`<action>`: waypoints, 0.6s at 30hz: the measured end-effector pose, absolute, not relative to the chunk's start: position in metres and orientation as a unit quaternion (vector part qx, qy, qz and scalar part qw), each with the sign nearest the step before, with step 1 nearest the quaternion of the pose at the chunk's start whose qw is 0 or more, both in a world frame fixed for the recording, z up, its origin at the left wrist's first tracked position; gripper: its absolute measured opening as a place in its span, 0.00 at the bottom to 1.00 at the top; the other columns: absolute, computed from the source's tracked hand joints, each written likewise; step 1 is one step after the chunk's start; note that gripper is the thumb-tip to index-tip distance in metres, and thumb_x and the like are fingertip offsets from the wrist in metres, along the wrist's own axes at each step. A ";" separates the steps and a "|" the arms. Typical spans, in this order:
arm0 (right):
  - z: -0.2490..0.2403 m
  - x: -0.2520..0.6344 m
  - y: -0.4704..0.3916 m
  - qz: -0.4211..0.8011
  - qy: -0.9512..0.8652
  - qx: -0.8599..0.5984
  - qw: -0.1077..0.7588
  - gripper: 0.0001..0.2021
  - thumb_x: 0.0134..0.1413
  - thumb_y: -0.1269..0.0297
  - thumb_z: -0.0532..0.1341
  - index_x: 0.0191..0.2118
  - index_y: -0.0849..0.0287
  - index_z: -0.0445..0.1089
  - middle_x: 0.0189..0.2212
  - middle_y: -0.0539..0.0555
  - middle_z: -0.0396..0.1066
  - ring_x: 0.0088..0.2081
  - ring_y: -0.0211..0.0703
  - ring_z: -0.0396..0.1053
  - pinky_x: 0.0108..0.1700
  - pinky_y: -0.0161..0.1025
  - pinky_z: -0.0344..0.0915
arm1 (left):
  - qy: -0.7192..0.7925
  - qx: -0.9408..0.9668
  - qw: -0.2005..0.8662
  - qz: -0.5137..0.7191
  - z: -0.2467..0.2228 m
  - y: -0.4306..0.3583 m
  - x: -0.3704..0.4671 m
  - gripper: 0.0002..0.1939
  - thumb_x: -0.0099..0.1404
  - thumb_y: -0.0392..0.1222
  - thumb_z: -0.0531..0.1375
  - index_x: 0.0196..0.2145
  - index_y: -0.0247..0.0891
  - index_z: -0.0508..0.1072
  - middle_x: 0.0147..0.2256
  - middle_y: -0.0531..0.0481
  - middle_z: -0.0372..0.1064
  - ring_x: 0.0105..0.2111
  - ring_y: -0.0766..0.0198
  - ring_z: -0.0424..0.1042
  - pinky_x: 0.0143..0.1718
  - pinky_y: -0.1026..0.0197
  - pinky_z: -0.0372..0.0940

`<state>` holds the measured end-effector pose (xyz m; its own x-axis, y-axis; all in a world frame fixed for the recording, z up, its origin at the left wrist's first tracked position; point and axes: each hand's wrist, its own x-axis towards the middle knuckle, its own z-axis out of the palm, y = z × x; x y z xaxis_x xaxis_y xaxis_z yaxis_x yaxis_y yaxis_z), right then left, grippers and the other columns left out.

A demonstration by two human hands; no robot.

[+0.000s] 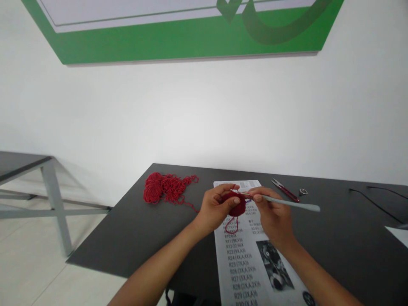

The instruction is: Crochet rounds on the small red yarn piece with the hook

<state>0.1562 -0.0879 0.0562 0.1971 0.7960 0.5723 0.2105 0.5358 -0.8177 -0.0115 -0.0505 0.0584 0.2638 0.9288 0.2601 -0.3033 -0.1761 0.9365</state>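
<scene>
My left hand [215,207] pinches a small, rounded piece of dark red crochet work [237,206] between thumb and fingers. A loop of red yarn dangles below the piece, over the paper. In my right hand [273,214] is a crochet hook [291,204] with a pale grey-green handle pointing right. Its thin metal tip meets the upper right edge of the crochet piece; the exact stitch is too small to make out. From the left hand a strand runs left to a loose ball of red yarn [153,188].
Under my hands a printed pattern sheet [237,272] lies on the dark table [134,238]. Beyond my right hand are red-handled thread snips [286,190] and a small metal ring [303,191]. Thin dark glasses temples [376,204] and a white paper corner [397,235] lie far right.
</scene>
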 end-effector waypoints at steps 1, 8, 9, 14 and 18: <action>0.058 0.157 -0.088 0.219 -0.604 -0.421 0.641 0.11 0.64 0.53 0.63 0.36 0.53 0.77 0.34 0.53 0.79 0.37 0.48 0.76 0.39 0.42 0.72 | 0.288 0.552 0.572 0.533 0.058 -0.051 -0.012 0.22 0.53 0.48 0.75 0.42 0.34 0.81 0.33 0.46 0.80 0.31 0.61 0.76 0.36 0.62 0.70; 0.056 0.158 -0.089 0.209 -0.632 -0.392 0.636 0.09 0.66 0.56 0.61 0.37 0.53 0.76 0.36 0.54 0.78 0.41 0.51 0.76 0.43 0.45 0.72 | 0.310 0.587 0.526 0.532 0.061 -0.053 -0.013 0.18 0.55 0.44 0.73 0.42 0.35 0.81 0.34 0.45 0.81 0.32 0.59 0.77 0.37 0.61 0.71; 0.056 0.158 -0.089 0.209 -0.631 -0.390 0.637 0.09 0.66 0.57 0.61 0.37 0.53 0.76 0.36 0.54 0.78 0.41 0.51 0.76 0.43 0.45 0.72 | 0.309 0.592 0.520 0.532 0.061 -0.053 -0.013 0.17 0.55 0.44 0.73 0.42 0.35 0.82 0.34 0.45 0.81 0.32 0.59 0.77 0.37 0.61 0.71; 0.058 0.157 -0.089 0.204 -0.645 -0.373 0.635 0.07 0.66 0.58 0.62 0.38 0.52 0.76 0.36 0.54 0.78 0.41 0.50 0.76 0.43 0.45 0.73 | 0.310 0.596 0.514 0.534 0.062 -0.051 -0.013 0.16 0.54 0.43 0.73 0.41 0.35 0.82 0.34 0.45 0.81 0.32 0.59 0.77 0.36 0.60 0.71; 0.060 0.157 -0.089 0.167 -0.668 -0.367 0.626 0.06 0.66 0.61 0.62 0.39 0.52 0.76 0.37 0.54 0.78 0.41 0.49 0.77 0.43 0.45 0.75 | 0.321 0.614 0.485 0.534 0.062 -0.050 -0.014 0.16 0.55 0.42 0.72 0.41 0.36 0.82 0.33 0.45 0.81 0.32 0.59 0.77 0.36 0.60 0.71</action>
<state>0.1573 -0.0889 0.0600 0.0518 0.6985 0.7137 0.2812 0.6756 -0.6816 -0.0143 -0.0504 0.0618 0.2242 0.9118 0.3442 -0.1242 -0.3235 0.9380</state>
